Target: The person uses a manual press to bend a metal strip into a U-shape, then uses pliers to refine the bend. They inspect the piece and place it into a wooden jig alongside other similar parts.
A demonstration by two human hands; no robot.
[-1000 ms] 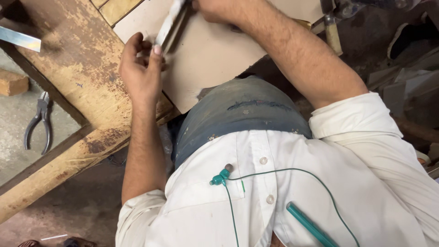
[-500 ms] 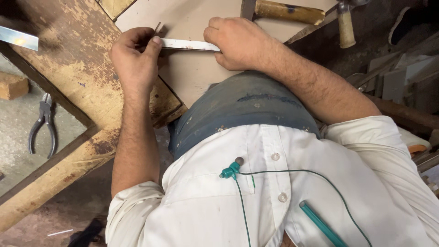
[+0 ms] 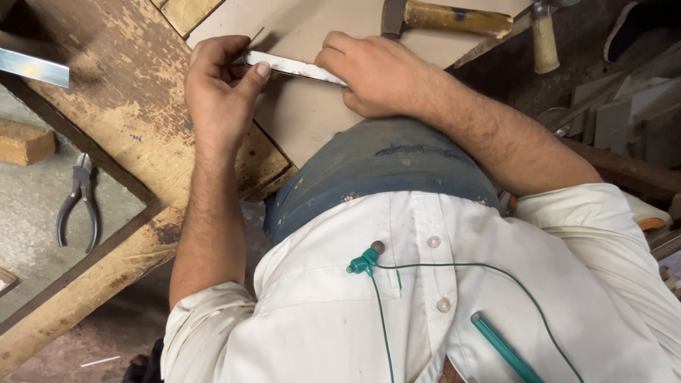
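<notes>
**Two hands pin a flat metal strip to a pale board**

Two bare hands hold one long, flat metal strip (image 3: 294, 67) down across a pale tan board (image 3: 312, 128) that lies on a worn wooden worktop (image 3: 120, 106). The strip runs roughly left to right between them, just above the person's waist.

Slipping looks like the chief risk. The strip is thin and smooth, and it is held only by downward pressure at its two ends; if either hand eases off, it could skid or pivot on the board and lose its line. The board itself overhangs the worktop's edge towards the body, so a hard push could tip or shift it. A hammer (image 3: 443, 18) lies on the board's far side, near the right hand, and a second wooden handle (image 3: 543, 42) rests just beyond the board's edge; a knock could send either rolling.

The left hand (image 3: 220, 92) has its fingers (image 3: 261, 71) curled narrow around the strip's left end, thumb tip pressed against its near edge. The right hand (image 3: 372, 74) lies palm down with its fingers closed flat over the strip's right end, covering it so the end cannot be seen. Whether anything small sits under either hand cannot be told.

Pliers (image 3: 76, 206) lie on the floor, well apart to the left.
</notes>
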